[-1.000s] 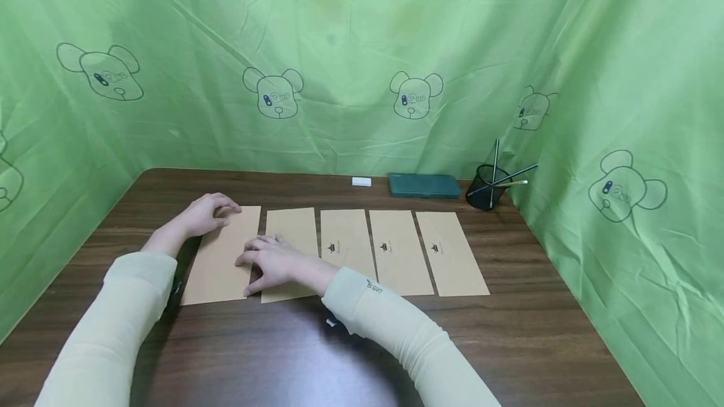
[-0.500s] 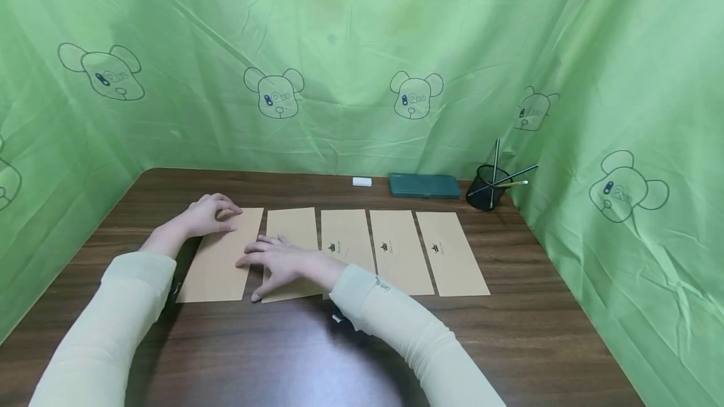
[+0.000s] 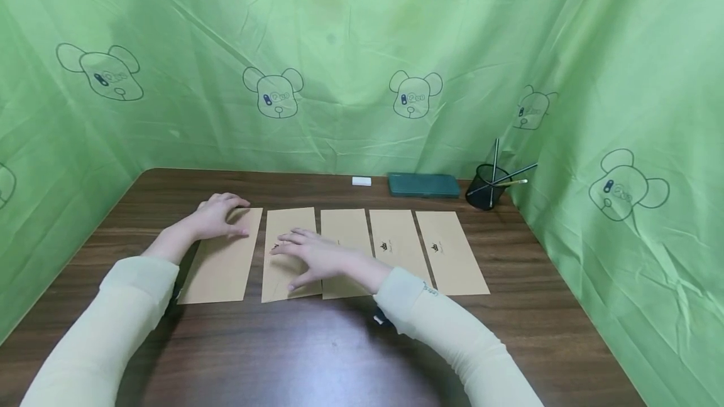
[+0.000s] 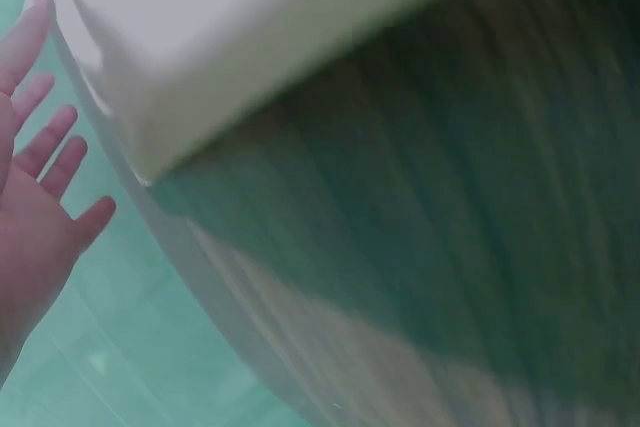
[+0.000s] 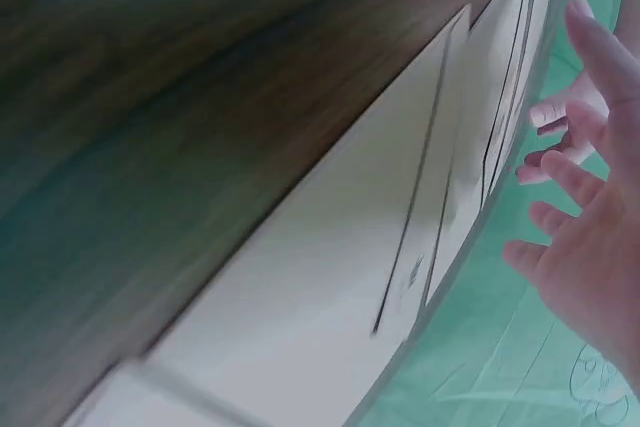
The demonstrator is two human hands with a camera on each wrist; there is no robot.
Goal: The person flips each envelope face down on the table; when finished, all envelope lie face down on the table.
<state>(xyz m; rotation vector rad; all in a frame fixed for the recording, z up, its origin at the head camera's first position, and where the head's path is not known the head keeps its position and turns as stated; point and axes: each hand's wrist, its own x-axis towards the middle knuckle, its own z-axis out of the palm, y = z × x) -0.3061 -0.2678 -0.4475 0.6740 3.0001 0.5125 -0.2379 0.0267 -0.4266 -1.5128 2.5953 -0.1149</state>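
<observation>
Several flat tan kraft-paper rectangles lie in a row. My left hand [image 3: 217, 217] is over the upper part of the leftmost rectangle [image 3: 223, 272], its fingers reaching toward the far right corner. That one shows no print. Over the second rectangle [image 3: 290, 222], my right hand [image 3: 317, 255] spreads its fingers, partly covering a small print, while its wrist crosses the third rectangle [image 3: 344, 225]. The fourth rectangle [image 3: 398, 231] and the fifth rectangle [image 3: 452, 262] carry small crown prints. Both wrist views show loosely extended fingers, the left hand [image 4: 35, 207] and right hand [image 5: 590, 217], holding nothing.
Along the back of the dark wooden table [image 3: 271, 363] lie a white eraser [image 3: 361, 181] and a dark green case [image 3: 424, 185]. A black mesh pen cup [image 3: 488, 188] with several pencils stands at the back right. A green curtain [image 3: 339, 30] surrounds the table.
My right hand has moved right, from the leftmost rectangle's edge to over the second one. My left hand has shifted slightly right. The leftmost rectangle's near end has moved a little left.
</observation>
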